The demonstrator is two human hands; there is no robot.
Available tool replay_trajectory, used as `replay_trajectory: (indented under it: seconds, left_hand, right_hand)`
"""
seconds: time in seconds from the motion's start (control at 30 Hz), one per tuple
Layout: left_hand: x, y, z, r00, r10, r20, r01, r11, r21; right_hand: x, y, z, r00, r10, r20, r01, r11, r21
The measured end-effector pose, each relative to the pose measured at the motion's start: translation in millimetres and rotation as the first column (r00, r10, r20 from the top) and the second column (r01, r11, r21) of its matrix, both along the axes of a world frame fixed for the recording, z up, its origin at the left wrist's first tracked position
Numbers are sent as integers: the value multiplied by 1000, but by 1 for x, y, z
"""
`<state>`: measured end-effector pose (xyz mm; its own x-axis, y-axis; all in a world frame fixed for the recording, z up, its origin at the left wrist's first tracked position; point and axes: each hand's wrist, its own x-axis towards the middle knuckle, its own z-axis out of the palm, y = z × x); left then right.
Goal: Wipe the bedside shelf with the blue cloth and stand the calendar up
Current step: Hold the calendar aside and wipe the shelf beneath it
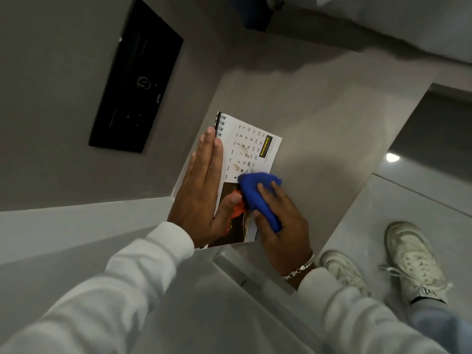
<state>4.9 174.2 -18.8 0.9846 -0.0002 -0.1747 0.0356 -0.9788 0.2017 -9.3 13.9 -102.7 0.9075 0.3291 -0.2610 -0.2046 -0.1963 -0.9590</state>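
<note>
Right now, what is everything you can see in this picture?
calendar: one, white with a dark photo, lying flat on the shelf
blue cloth: one, bunched on the calendar
bedside shelf: one, grey, beneath the calendar
wall panel: one, black, on the grey wall at left
sneakers: two, white, on the glossy floor at right
bracelet: one, silver, on the right wrist
left hand: flat, pressing the calendar down
right hand: gripping the cloth
sleeves: two, white

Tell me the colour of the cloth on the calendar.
Bright blue cloth, bunched in the right hand; head view.
</note>
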Motion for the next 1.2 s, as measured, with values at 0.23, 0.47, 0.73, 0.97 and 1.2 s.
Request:
replay_trajectory:
  seconds: [0.23,0.47,0.73,0.97,1.2]
  left_hand:
    - [1,-1,2,999,-23,-42,28,994,108]
    - [1,-2,3,999,-27,-37,32,987,156]
    - [1,0,1,999,-37,-24,39,992,122]
    - [-1,-1,1,999,-40,-24,43,993,111]
    - [0,-2,3,999,-29,-45,34,993,114]
  right_hand:
    - [4,29,-3,998,-57,9,57,998,-14]
    - [12,38,-1,989,-139,42,141,989,-41]
    - [-27,36,4,995,-66,73,66,998,-8]
    - [35,52,-5,976,-200,86,204,978,-52]
    - [-36,37,-1,996,-55,71,58,997,-51]
